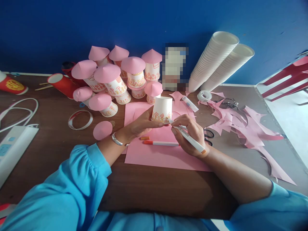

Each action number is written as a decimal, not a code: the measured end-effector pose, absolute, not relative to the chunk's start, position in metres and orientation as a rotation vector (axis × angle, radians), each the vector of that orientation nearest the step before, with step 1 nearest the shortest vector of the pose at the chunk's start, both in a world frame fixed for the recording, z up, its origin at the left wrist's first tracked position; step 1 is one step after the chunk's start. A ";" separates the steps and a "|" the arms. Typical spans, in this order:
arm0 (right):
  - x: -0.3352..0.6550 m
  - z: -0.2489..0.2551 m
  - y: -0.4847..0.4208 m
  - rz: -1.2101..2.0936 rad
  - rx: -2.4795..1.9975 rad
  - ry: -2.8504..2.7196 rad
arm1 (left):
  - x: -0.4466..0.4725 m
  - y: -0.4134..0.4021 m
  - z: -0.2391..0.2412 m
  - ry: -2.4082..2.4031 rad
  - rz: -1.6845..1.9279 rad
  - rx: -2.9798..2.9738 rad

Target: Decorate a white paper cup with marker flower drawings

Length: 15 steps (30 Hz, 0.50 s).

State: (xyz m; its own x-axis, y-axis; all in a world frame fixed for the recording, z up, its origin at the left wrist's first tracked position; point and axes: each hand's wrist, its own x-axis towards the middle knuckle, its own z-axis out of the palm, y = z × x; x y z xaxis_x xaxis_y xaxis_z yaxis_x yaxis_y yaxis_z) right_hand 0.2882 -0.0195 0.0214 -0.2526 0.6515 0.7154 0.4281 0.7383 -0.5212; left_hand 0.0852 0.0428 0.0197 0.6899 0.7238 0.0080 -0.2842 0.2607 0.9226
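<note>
My left hand (pixel 141 124) is closed round a white paper cup (pixel 163 106), which is upside down with red and orange flowers drawn along its rim. In my right hand (pixel 190 133) is a white marker (pixel 192 141) with an orange end, its tip at the cup's lower edge. Below the hands, pink paper sheets (pixel 154 160) lie on the table. A red-capped marker (pixel 161 143) and a small orange-brown cap (pixel 145 138) rest on them. Black scissor handles (pixel 209 133) show partly behind my right hand.
Several decorated cups with pink cone roofs (pixel 133 65) stand behind my left hand. Two tall cup stacks (pixel 214 57) lean against the blue wall. Pink scraps (pixel 250 128) and a tape roll (pixel 204 95) lie right; a power strip (pixel 19 141) lies left.
</note>
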 end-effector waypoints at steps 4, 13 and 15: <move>0.288 0.022 -0.020 0.270 -0.832 -1.906 | 0.083 0.044 0.016 0.508 0.709 1.141; 0.289 0.021 -0.022 0.269 -0.802 -1.877 | 0.088 0.042 0.029 0.482 0.707 1.111; 0.290 0.021 -0.021 0.288 -0.802 -1.881 | 0.089 0.042 0.031 0.488 0.713 1.119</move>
